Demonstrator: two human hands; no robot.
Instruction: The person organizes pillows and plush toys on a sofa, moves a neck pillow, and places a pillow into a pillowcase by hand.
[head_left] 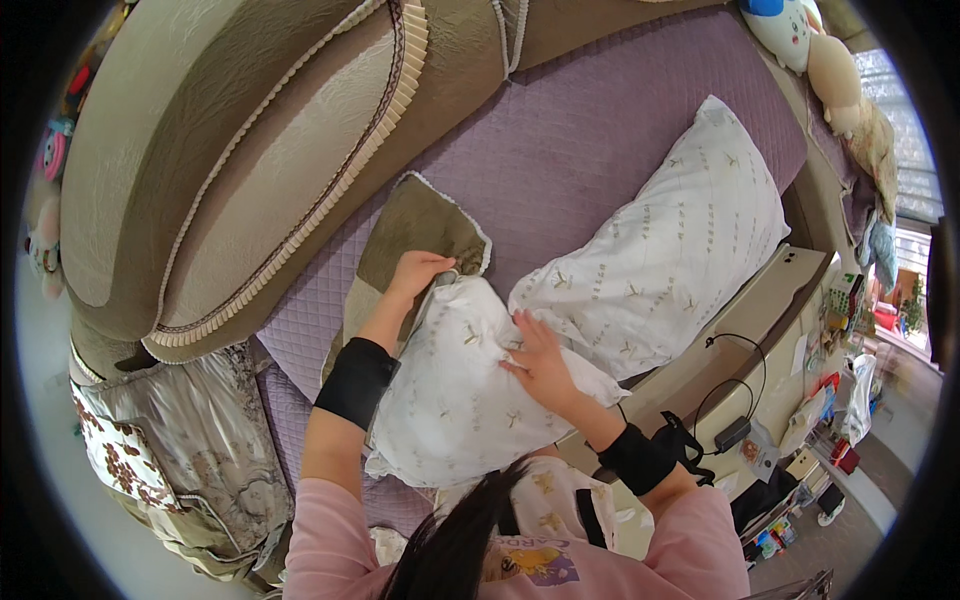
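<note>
A white pillow (450,390) printed with small leaf sprigs lies before me, its near end close to my body. At its upper left corner, my left hand (422,272) is closed, thumb and fingers pinching the pillow's edge. My right hand (543,362) rests on the pillow's right part with its fingers apart, next to a crease in the fabric. A second white pillow (665,245) of the same print lies to the right, touching the first. Beneath my left hand is a brown cloth (425,225) with a white braided edge.
A purple quilted cover (600,120) spreads under the pillows. A padded brown backrest (270,170) curves along the left. Folded bedding (200,450) sits at lower left. On the right, a beige ledge (745,310) carries a black cable with an adapter (732,434); plush toys (835,85) sit beyond.
</note>
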